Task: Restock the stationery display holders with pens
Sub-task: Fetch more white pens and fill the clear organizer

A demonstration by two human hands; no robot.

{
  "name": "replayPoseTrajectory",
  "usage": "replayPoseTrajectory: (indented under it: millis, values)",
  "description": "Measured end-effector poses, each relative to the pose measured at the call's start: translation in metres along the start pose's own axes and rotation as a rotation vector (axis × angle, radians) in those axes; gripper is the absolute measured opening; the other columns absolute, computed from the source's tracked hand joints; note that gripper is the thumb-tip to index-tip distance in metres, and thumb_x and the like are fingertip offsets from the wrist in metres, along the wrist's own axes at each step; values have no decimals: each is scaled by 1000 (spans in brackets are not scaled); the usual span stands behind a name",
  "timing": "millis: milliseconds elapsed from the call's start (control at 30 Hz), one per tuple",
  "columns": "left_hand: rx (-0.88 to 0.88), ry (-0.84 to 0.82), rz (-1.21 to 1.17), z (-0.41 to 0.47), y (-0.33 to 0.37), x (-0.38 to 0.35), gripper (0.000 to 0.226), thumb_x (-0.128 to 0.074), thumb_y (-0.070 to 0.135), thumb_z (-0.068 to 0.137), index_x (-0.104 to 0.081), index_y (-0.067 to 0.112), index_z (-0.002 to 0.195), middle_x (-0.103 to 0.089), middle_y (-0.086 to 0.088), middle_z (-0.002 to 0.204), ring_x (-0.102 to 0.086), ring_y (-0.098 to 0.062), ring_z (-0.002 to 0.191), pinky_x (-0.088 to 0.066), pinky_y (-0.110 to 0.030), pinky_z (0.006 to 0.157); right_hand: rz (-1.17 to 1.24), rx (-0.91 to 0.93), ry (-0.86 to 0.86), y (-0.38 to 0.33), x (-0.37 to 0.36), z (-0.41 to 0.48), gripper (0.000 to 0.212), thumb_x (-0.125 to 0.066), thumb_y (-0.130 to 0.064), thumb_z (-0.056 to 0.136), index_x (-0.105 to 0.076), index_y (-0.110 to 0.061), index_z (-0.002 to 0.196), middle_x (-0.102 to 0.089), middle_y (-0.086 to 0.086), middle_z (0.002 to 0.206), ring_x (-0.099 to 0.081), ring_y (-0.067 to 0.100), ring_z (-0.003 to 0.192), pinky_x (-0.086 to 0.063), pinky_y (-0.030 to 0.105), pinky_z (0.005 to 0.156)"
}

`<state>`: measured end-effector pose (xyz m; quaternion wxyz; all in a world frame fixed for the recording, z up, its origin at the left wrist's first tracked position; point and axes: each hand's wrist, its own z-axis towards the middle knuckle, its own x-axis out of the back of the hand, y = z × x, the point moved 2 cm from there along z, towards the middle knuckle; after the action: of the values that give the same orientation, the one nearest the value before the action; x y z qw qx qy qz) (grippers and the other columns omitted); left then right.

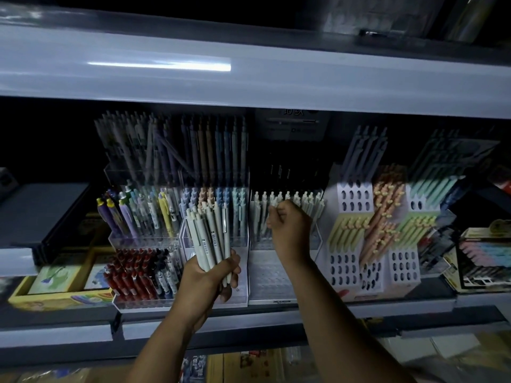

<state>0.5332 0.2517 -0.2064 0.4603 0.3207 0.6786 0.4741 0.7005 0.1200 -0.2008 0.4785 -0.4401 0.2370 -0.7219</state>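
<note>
My left hand grips a bundle of pale grey-white pens, fanned upward in front of the middle clear holder. My right hand reaches into the white tiered holder just right of it, fingers pinching the top of a pale pen in the holder's upper row of pens. The lower perforated tier of that holder shows bare holes. Which slot the pinched pen sits in is hidden behind my fingers.
Clear holders at left carry red pens and mixed coloured pens. A white honeycomb holder with yellow, orange and green pens stands at right. A yellow box sits far left. A shelf overhangs closely above.
</note>
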Motion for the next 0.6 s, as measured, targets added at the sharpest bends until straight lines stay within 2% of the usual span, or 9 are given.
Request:
replayPoseTrajectory:
  millis: [133, 200, 300, 400, 500, 600]
  values:
    - [-9, 8, -8, 0, 1, 0, 17, -69, 8, 96, -64, -9, 95, -61, -21, 72, -53, -25, 54, -37, -30, 46, -98, 37, -66, -3, -6, -7, 35, -69, -6, 94, -49, -19, 69, -53, -3, 61, -51, 9, 54, -33, 13, 51]
    - [-14, 14, 0, 1, 1, 0, 16, -69, 7, 96, -65, -9, 95, -62, -22, 73, -53, -24, 54, -36, -30, 46, -144, 35, -92, -3, -9, -10, 33, -70, -6, 93, -51, -15, 67, -50, -3, 58, -44, 3, 51, -27, 8, 50]
    - [-8, 10, 11, 2, 0, -2, 15, -69, 6, 96, -64, -8, 93, -61, -22, 72, -52, -23, 53, -35, -29, 46, -165, 0, -106, -4, -10, -11, 34, -67, -5, 93, -50, -12, 65, -48, -1, 56, -39, 2, 50, -29, 18, 49]
    - [-8, 3, 13, 2, 0, -6, 14, -69, 6, 96, -65, -7, 93, -61, -22, 71, -51, -24, 53, -34, -29, 46, -199, -41, -173, -7, -7, -6, 32, -66, -7, 95, -53, -10, 66, -52, 2, 58, -45, 9, 53, -31, 19, 51]
    - [-4, 5, 14, 2, -1, -12, 12, -70, 5, 96, -66, -6, 95, -61, -22, 72, -51, -25, 54, -34, -29, 47, -221, -125, -292, -7, -1, -3, 22, -68, -11, 95, -64, 0, 76, -65, 12, 69, -57, 17, 62, -44, 26, 59]
    - [4, 21, 11, 4, -2, -22, 15, -68, 3, 96, -64, -10, 101, -61, -21, 71, -52, -24, 53, -33, -29, 46, -184, -188, -326, -6, 8, -4, 21, -64, -11, 95, -65, 1, 79, -67, 16, 74, -65, 26, 67, -54, 35, 64]
